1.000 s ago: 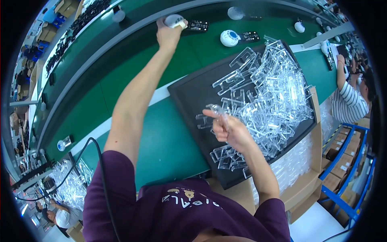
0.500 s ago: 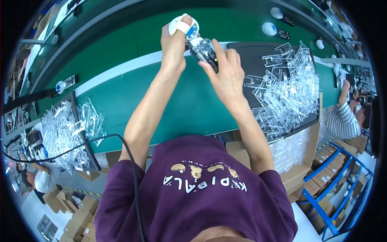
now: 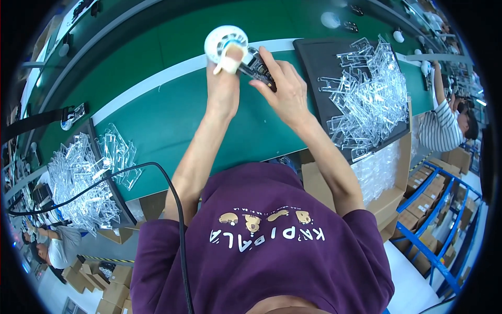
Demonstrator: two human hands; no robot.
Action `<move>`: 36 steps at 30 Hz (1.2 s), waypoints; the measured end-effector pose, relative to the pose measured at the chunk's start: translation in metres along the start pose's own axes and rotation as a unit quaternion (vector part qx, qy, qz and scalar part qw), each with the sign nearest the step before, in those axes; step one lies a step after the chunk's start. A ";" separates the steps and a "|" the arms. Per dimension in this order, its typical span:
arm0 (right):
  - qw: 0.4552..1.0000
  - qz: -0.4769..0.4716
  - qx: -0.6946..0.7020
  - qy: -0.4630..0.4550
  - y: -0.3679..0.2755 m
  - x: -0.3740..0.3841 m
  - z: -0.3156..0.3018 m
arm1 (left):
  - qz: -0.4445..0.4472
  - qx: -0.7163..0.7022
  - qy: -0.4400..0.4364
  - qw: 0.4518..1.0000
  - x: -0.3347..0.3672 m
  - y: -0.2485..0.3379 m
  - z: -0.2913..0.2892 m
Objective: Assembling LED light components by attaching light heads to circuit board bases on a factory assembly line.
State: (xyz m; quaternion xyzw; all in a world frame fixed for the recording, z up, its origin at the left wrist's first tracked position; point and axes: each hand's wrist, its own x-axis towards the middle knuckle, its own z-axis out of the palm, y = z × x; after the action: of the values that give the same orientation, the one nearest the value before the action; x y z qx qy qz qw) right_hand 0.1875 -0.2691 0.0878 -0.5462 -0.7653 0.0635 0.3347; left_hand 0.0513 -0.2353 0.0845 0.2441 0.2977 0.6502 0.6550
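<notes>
My left hand [image 3: 223,89] is closed on a device with a round white head [image 3: 226,41] and a dark, clear-cased body [image 3: 257,69]. Its thumb, wrapped in a pale cover, presses near the base of the head, which is slightly blurred; a bit of blue shows there. On the body's right side lies my right hand [image 3: 287,89], gripping it between thumb and forefinger. The device is held above the green work surface [image 3: 251,125]. What the fingers underneath touch is hidden.
A black tray [image 3: 308,55] of clear plastic parts [image 3: 366,97] is on the right; another clear pile [image 3: 78,180] sits left. Similar white-headed devices [image 3: 330,20] lie on the green belt [image 3: 172,49] beyond. A black cable [image 3: 130,168] crosses my left arm. Other people [image 3: 442,131] work both sides.
The device's head has turned, showing more white rim and less blue disc, and my left thumb has shifted lower on it. The far devices on the belt appear further left and higher.
</notes>
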 end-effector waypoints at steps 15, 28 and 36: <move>0.606 0.490 0.609 0.148 0.042 0.007 -0.007 | 0.080 0.184 -0.018 0.980 -0.030 -0.030 0.061; 0.760 0.348 0.548 0.029 0.083 0.020 -0.016 | 0.229 0.459 -0.103 0.852 -0.015 -0.040 0.058; 0.938 0.083 -0.300 -0.156 0.258 0.011 -0.118 | -0.107 0.528 0.104 0.836 0.201 -0.025 -0.033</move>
State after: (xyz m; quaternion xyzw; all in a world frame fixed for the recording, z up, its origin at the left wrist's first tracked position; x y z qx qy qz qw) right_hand 0.4588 -0.1899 0.0642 -0.6659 -0.7434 -0.0570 0.0257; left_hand 0.0413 -0.0384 0.0294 0.4507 0.6859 0.3421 0.4576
